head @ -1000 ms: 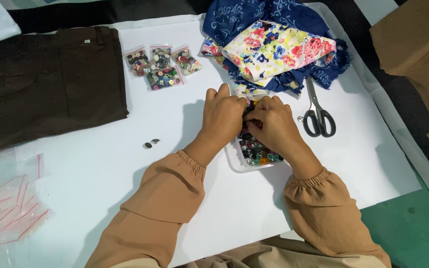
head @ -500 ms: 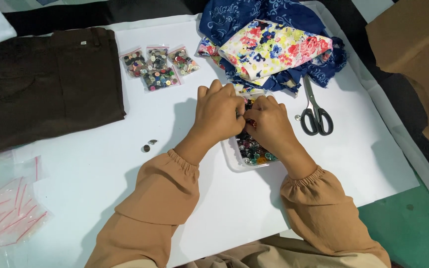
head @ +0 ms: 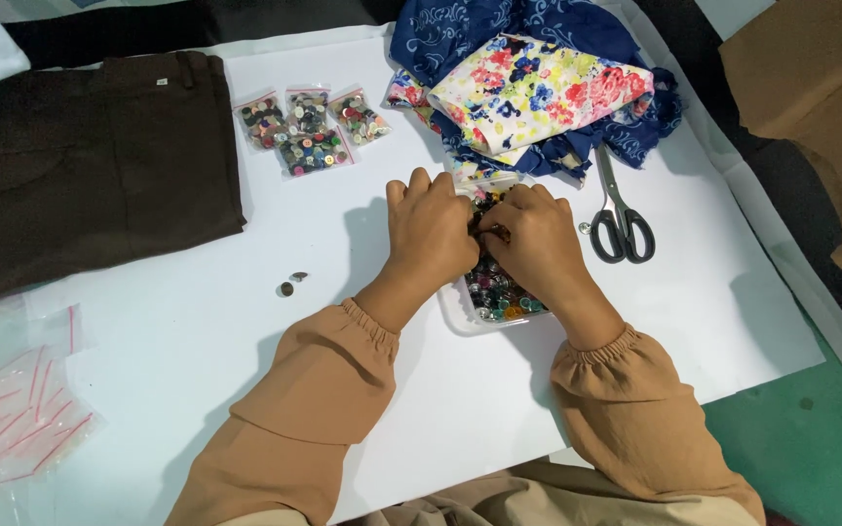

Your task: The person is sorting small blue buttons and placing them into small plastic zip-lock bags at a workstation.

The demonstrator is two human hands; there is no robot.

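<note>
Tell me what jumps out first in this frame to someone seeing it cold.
Both hands, left hand and right hand, meet mid-sheet over a clear tray of mixed buttons, fingers pinched together above it. Behind them lies a bright floral fabric on blue cloth, with black-handled scissors just to its right. Small bags of buttons sit up left, beside dark brown trousers.

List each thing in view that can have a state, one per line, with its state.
Left hand: over the tray, fingers curled.
Right hand: over the tray, fingers curled.
Clear tray of buttons: open, partly covered by both hands.
Scissors: shut, lying flat.
Button bags: filled.
Brown trousers: folded.
Floral cloth: folded.
</note>
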